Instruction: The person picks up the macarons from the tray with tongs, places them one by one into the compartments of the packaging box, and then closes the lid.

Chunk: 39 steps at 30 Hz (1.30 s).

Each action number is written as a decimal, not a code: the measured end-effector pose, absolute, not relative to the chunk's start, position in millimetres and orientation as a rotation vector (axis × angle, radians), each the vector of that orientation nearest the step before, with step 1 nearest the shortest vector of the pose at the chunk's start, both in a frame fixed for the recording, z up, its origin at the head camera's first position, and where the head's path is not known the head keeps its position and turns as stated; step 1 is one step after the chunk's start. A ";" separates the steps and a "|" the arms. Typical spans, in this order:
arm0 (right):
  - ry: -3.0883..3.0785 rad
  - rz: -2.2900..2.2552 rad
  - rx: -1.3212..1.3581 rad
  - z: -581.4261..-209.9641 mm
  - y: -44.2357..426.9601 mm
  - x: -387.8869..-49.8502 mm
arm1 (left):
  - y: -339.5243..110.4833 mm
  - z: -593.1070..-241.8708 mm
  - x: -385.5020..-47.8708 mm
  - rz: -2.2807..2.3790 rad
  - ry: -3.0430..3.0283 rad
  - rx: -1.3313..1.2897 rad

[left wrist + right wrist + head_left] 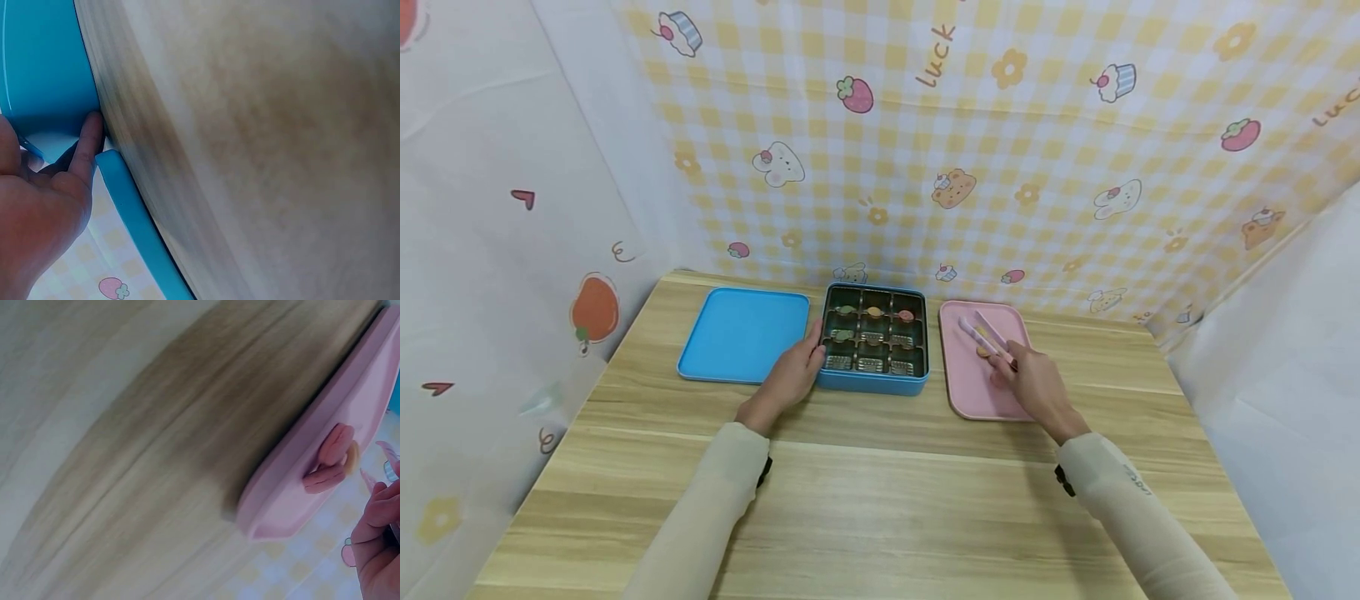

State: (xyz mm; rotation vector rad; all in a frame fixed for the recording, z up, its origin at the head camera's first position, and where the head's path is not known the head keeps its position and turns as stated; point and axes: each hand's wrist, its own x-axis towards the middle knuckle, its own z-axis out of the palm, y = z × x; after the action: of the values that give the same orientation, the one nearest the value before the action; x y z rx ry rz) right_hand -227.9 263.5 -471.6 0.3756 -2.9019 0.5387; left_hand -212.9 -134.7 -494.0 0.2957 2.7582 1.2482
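Note:
A blue square tin (871, 383) with a divided insert stands upright in the middle. Green, yellow and pink-red macarons (906, 316) lie in several of its compartments. My left hand (790, 375) holds the tin's left side near the front corner; in the left wrist view a fingertip (92, 128) touches its lower edge. Over the pink tray (958, 392), my right hand (1036, 385) grips pale tongs (979, 335), their tips apart with nothing visible between them. The right wrist view shows two pink macarons (335, 445) and a yellow one (352, 457) on that tray.
A flat blue lid (741, 333) lies left of the tin on the wooden table (880, 517). Behind the table hangs a checked yellow cloth (895, 150). White cloth (490, 275) closes off the left, and more hangs at the right.

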 end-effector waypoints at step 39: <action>-2.993 0.442 0.327 -471.2 272.0 -230.4 | -135.5 -496.3 -214.4 1.262 2.765 0.317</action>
State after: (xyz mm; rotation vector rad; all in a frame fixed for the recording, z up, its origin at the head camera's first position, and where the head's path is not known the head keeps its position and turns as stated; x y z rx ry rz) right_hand -230.4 272.0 -471.2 0.3274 -2.9929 0.4417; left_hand -214.4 -135.5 -496.3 0.3169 2.7652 1.2616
